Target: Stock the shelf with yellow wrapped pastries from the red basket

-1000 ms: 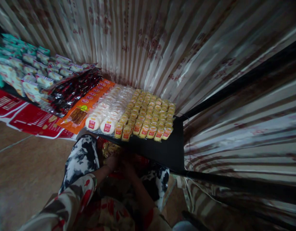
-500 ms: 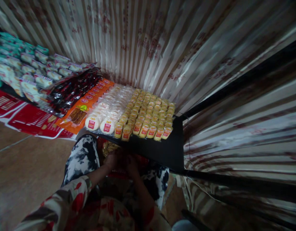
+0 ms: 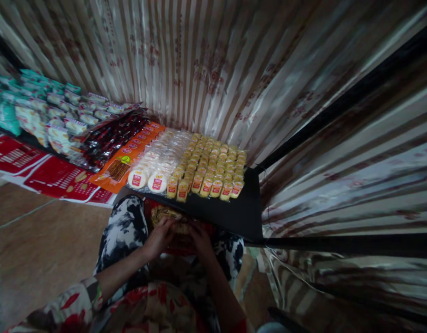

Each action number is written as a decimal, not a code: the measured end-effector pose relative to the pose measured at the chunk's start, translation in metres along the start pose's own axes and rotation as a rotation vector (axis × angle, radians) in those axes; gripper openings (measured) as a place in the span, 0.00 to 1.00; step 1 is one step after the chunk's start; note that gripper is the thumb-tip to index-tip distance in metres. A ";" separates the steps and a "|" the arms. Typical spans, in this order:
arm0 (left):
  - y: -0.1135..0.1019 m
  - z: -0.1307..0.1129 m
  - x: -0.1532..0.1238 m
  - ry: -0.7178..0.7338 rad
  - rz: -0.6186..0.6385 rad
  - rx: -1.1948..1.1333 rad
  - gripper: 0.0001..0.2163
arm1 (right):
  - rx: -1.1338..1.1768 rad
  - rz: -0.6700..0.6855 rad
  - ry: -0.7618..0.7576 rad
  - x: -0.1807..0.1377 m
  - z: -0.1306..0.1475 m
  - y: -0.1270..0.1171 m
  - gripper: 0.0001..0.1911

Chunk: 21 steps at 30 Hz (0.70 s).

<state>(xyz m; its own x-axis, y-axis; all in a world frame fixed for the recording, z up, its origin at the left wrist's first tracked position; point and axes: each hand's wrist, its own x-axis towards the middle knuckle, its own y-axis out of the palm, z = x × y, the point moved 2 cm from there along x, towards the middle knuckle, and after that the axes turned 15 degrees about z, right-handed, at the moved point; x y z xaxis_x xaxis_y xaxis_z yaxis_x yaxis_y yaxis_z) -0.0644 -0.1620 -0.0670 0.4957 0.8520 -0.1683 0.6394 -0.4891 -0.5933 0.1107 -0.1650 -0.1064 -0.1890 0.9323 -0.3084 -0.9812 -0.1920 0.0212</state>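
Note:
Low between my knees, under the edge of a black shelf (image 3: 230, 217), a gold-coloured wrapped package (image 3: 181, 227) lies over a dark red bag or box (image 3: 178, 250). My left hand (image 3: 160, 237) grips the package from the left, fingers curled over it. From the other side, my right hand (image 3: 200, 237) closes on its right end, its fingertips deep in shadow. More gold wrapping (image 3: 161, 212) shows just beyond my left fingers. It is too dim to read what is inside the wrapping.
On the shelf stand rows of yellow wrapped cakes (image 3: 213, 166), white round packs (image 3: 157, 181), an orange packet (image 3: 118, 169), dark shiny packets (image 3: 111, 138) and green-and-white packets (image 3: 43, 99). A striped curtain (image 3: 199, 69) hangs behind. Black poles (image 3: 338, 242) run to the right.
Both hands have risen a little out of the shadow, and more of the gold package shows between them. The view has shifted slightly, with the left-hand goods lower in the picture.

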 end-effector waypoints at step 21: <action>-0.010 -0.054 0.011 0.070 -0.043 -0.112 0.12 | 0.123 -0.106 0.015 -0.046 0.056 -0.020 0.22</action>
<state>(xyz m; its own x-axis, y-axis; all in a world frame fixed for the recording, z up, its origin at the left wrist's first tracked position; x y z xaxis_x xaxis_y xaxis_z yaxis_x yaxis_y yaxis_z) -0.0338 -0.1579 -0.0207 0.5034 0.8596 -0.0873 0.7207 -0.4735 -0.5064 0.1374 -0.1873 -0.0397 -0.0842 0.9406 -0.3290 -0.9932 -0.0528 0.1033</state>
